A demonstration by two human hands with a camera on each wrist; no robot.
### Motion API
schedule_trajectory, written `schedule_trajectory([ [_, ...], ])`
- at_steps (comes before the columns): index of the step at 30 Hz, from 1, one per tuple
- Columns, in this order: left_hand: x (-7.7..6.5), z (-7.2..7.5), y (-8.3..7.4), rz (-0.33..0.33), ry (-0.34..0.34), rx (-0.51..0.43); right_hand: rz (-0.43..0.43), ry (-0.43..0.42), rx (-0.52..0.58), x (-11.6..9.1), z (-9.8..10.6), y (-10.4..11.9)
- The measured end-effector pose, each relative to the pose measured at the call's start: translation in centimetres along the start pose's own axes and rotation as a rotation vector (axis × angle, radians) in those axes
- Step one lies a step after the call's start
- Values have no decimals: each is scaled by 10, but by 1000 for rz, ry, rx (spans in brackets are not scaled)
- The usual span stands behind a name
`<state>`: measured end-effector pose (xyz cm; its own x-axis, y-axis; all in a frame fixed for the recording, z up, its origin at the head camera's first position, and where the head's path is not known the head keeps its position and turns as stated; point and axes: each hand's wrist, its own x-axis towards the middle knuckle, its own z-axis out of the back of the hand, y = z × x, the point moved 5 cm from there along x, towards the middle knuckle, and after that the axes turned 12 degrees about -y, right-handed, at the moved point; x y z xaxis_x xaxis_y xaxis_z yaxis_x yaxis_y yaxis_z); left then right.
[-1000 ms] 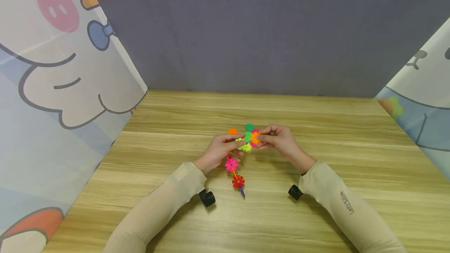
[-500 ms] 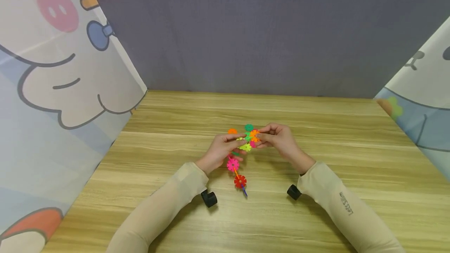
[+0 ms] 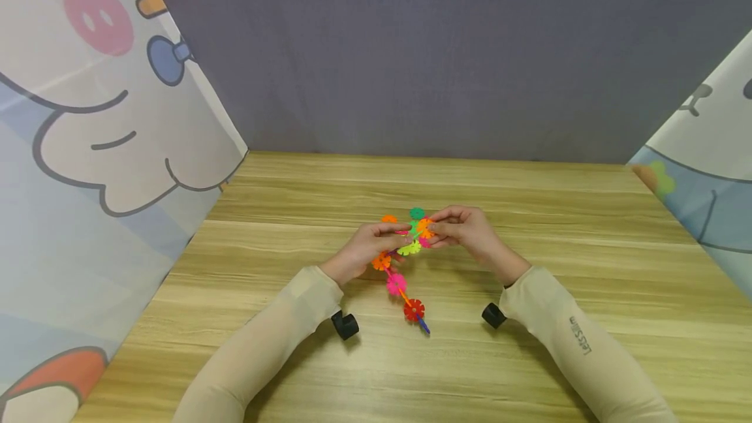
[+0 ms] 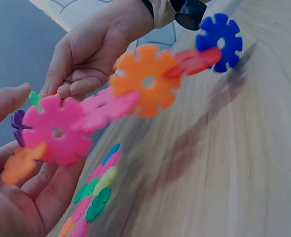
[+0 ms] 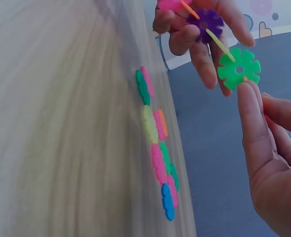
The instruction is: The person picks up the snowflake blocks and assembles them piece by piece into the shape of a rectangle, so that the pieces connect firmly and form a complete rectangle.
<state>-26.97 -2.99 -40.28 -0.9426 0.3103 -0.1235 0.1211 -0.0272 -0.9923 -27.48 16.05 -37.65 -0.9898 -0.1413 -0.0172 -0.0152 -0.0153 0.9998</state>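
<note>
Now orange disc (image 3: 425,228) btwn R fingers (image 3: 449,230)

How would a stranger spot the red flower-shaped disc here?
Above the wooden table, find the person's left hand. A chain of notched plastic discs runs from it toward the near side. Second from its free end, between the orange disc and the dark blue disc, is the only red disc.

Wood-grain table (image 3: 294,196), brightly coloured notched discs (image 5: 158,164) flat on its surface.

A raised chain (image 4: 130,79) of interlocked, multicoloured notched discs slants near other discs (image 5: 158,160) lying flat.
</note>
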Motion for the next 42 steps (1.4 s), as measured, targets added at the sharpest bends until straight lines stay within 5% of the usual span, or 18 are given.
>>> schedule_trajectory([
  [5, -1, -2, -2, -5, 41, -14, 6, 30, -20, 0, -4, 3],
  [21, -3, 6, 5, -31, -8, -53, 13, 20, -6, 5, 11, 4],
  [35, -10, 15, 6, -31, -73, -83, -42, -18, -129, 20, 33, -13],
  [42, -12, 17, 6, -37, -86, -134, -41, -8, -288, 27, 37, -19],
])
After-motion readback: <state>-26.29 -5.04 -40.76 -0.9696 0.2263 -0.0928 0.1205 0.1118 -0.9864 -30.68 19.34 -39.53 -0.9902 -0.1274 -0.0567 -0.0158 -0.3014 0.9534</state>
